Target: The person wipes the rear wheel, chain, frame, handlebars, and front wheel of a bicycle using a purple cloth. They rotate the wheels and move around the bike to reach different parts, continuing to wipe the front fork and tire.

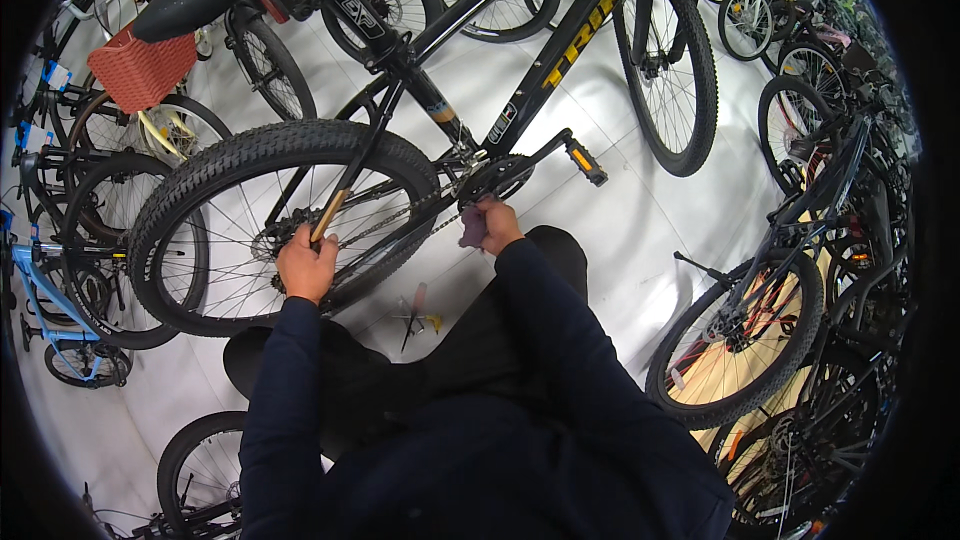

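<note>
A black mountain bike (pixel 520 90) with yellow lettering stands in front of me, its knobby rear wheel (pixel 155 250) to the left. My left hand (pixel 307 268) is closed at the lower end of a seat stay (pixel 338 202), where the stay has a tan section, close to the rear hub. In my right hand (pixel 500 227) is a bunched purple cloth (pixel 472 228). It is against or just beside the chain (pixel 440 228), below the chainring (pixel 500 178); whether it touches is hard to tell. The pedal (pixel 585 160) sticks out to the right.
A few small tools (pixel 415 315) lie on the pale tiled floor (pixel 640 270) between my knees. Another bike (pixel 740 325) stands to the right. A red basket (pixel 143 68) is at the upper left, a blue bike frame (pixel 50 300) at the far left. Several more bikes surround the spot.
</note>
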A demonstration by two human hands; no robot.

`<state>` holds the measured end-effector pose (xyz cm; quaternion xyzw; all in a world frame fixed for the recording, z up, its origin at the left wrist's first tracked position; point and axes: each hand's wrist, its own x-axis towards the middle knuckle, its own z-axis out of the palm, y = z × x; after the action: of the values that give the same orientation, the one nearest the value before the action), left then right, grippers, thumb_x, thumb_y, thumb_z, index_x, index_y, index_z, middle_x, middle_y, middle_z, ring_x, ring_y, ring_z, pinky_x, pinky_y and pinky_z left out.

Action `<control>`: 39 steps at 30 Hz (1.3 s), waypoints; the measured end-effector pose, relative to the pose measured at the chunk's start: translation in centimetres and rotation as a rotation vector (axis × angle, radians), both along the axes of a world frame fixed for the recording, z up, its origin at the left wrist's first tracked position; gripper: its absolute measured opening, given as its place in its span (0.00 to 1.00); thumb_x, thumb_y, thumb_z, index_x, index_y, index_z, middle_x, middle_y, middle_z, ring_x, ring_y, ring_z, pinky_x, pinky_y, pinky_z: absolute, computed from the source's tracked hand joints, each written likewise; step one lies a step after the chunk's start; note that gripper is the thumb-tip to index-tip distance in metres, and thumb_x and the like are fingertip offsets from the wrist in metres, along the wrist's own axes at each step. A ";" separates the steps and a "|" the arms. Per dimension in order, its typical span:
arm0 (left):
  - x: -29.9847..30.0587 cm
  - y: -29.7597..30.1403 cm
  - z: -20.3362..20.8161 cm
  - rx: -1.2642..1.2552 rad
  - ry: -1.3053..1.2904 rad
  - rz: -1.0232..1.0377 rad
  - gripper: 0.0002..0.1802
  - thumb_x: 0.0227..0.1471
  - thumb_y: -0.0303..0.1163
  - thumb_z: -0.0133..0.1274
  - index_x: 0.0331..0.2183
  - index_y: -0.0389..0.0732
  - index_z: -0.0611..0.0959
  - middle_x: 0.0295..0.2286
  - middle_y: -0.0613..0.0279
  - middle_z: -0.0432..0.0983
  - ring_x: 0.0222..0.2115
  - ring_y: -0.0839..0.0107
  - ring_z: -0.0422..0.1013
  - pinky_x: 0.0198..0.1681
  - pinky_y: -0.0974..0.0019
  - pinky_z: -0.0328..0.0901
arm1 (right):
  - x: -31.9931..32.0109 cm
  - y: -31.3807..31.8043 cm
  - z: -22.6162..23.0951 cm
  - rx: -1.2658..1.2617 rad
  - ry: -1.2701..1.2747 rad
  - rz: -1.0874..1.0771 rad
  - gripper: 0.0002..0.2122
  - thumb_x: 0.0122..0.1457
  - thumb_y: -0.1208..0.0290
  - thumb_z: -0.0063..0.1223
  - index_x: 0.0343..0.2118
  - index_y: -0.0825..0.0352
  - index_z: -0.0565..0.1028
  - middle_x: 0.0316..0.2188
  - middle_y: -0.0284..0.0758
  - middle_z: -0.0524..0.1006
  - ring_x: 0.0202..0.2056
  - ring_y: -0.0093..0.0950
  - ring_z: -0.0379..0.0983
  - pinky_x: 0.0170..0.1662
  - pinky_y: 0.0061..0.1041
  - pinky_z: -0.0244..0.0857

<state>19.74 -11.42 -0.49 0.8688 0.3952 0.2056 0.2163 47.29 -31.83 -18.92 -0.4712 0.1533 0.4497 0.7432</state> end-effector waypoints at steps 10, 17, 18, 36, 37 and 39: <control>0.2 0.0 0.2 -0.010 -0.039 0.002 0.17 0.50 0.42 0.63 0.27 0.39 0.77 0.22 0.52 0.79 0.26 0.46 0.77 0.32 0.51 0.69 | -0.8 -1.3 2.2 -0.752 -1.688 0.575 0.08 0.56 0.68 0.54 0.30 0.65 0.83 0.36 0.40 0.84 0.39 0.40 0.81 0.41 0.39 0.74; 0.1 0.1 0.0 0.003 -0.030 -0.005 0.17 0.50 0.42 0.64 0.28 0.38 0.78 0.22 0.52 0.79 0.27 0.46 0.77 0.32 0.51 0.70 | -4.6 -0.3 8.4 -0.488 -1.192 0.392 0.08 0.57 0.71 0.56 0.28 0.71 0.80 0.23 0.43 0.81 0.22 0.38 0.80 0.30 0.36 0.74; 0.1 0.1 0.0 0.011 -0.022 -0.007 0.17 0.49 0.43 0.64 0.28 0.39 0.78 0.22 0.52 0.80 0.27 0.46 0.77 0.32 0.51 0.70 | -5.1 0.2 8.5 -0.369 -0.892 0.344 0.08 0.59 0.72 0.54 0.29 0.73 0.80 0.23 0.44 0.81 0.18 0.35 0.79 0.27 0.35 0.73; 0.0 0.0 0.3 -0.035 -0.042 -0.016 0.17 0.49 0.42 0.64 0.28 0.39 0.78 0.22 0.53 0.79 0.28 0.47 0.78 0.33 0.51 0.70 | -3.1 -0.5 6.3 -0.195 -0.607 -0.176 0.09 0.63 0.72 0.53 0.36 0.71 0.81 0.29 0.38 0.83 0.29 0.29 0.79 0.34 0.28 0.72; -0.1 0.0 0.3 -0.015 -0.035 -0.015 0.17 0.49 0.42 0.64 0.28 0.39 0.79 0.22 0.53 0.79 0.27 0.47 0.78 0.33 0.51 0.70 | -2.1 -0.6 4.8 -0.102 -0.474 -0.293 0.09 0.63 0.71 0.53 0.37 0.71 0.81 0.30 0.38 0.83 0.28 0.31 0.79 0.34 0.28 0.72; 0.0 0.1 0.2 0.006 -0.047 -0.027 0.16 0.49 0.42 0.64 0.28 0.39 0.79 0.22 0.53 0.79 0.27 0.47 0.78 0.32 0.51 0.70 | 0.7 -1.5 1.7 -0.352 -0.827 -0.211 0.08 0.63 0.75 0.50 0.37 0.69 0.82 0.32 0.37 0.82 0.32 0.31 0.79 0.36 0.29 0.73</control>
<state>19.69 -11.29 -0.30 0.8695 0.3777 0.2245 0.2257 48.00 -33.35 -17.18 -0.7118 -0.0348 0.1130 0.6923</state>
